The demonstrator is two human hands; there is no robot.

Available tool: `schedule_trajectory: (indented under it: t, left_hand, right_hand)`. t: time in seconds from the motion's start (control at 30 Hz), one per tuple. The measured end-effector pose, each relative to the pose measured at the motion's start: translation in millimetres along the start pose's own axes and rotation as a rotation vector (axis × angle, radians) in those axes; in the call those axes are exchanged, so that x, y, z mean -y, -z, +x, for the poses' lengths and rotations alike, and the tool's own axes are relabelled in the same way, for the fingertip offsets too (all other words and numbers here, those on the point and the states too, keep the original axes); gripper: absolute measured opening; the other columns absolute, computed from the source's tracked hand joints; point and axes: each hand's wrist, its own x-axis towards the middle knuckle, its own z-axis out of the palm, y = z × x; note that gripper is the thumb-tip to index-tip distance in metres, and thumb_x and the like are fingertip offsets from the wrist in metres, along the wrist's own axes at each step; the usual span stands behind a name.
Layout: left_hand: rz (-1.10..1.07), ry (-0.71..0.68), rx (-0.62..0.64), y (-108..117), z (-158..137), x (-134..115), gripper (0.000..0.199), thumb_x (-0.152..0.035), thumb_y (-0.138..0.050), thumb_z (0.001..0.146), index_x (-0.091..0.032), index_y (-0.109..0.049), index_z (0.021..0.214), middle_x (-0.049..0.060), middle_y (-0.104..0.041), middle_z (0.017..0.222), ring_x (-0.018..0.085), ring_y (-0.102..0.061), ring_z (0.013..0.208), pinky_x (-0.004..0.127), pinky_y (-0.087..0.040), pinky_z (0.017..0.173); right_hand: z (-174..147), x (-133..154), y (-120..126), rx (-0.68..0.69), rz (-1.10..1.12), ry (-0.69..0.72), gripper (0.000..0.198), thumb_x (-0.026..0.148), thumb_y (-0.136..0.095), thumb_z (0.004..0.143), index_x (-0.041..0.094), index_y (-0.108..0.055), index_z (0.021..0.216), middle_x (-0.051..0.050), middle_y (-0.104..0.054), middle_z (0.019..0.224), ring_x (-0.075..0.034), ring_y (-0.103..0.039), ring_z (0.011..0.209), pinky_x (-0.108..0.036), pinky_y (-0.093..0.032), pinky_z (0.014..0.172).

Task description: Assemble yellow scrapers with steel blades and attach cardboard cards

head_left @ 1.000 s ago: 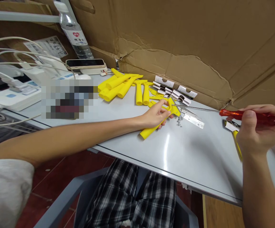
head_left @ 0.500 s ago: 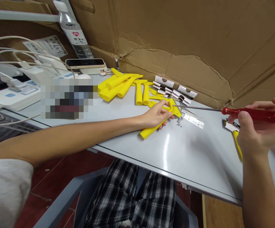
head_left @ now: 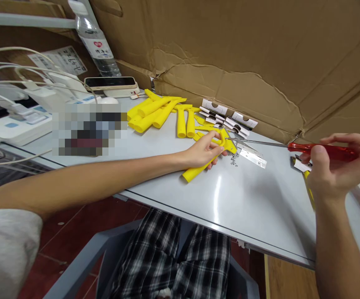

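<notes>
My left hand (head_left: 202, 150) is wrapped round a yellow plastic scraper handle (head_left: 195, 171), its wide head turned up and to the right. My right hand (head_left: 332, 176) grips a long screwdriver by its red handle (head_left: 301, 148), held nearly level. The screwdriver's thin shaft reaches left, with its tip at the head of the yellow piece. Small screws (head_left: 234, 160) lie in a loose heap just below that head. Flat metal blades (head_left: 254, 158) rest beside them on the right.
Several more yellow handles (head_left: 155, 112) are piled at the back of the grey table (head_left: 173, 199). White card sleeves (head_left: 226, 114) stand near the cardboard wall. A yellow tool (head_left: 306, 174) lies partly behind my right hand. A phone (head_left: 109, 83), water bottle (head_left: 97, 47) and power strip (head_left: 20, 124) are left.
My right hand's fingers have shifted round the screwdriver's handle, and the hand sits slightly further left. The left hand and yellow handle have hardly moved.
</notes>
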Motion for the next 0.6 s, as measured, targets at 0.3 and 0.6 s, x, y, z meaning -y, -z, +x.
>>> schedule_trajectory:
  t: [0.3, 0.6]
  left_hand:
    - [-0.007, -0.002, -0.009, 1, 1, 2, 0.024, -0.023, -0.057, 0.104, -0.026, -0.036, 0.115, 0.009, -0.074, 0.103, 0.008, -0.055, 0.054, 0.021, -0.043, 0.047]
    - [-0.003, -0.007, 0.016, 1, 0, 1, 0.021, -0.023, -0.054, 0.105, -0.025, -0.036, 0.115, 0.011, -0.074, 0.105, 0.007, -0.055, 0.055, 0.02, -0.044, 0.047]
  right_hand:
    - [5, 18, -5, 0.05, 0.123, -0.092, 0.043, 0.026, -0.081, 0.069, 0.019, -0.051, 0.099, 0.001, -0.055, 0.092, -0.014, -0.067, 0.069, -0.026, -0.054, 0.05]
    - [4, 13, -4, 0.047, 0.154, -0.03, 0.036, 0.033, -0.073, 0.072, 0.019, -0.055, 0.1, -0.001, -0.059, 0.096, -0.012, -0.064, 0.065, -0.027, -0.053, 0.048]
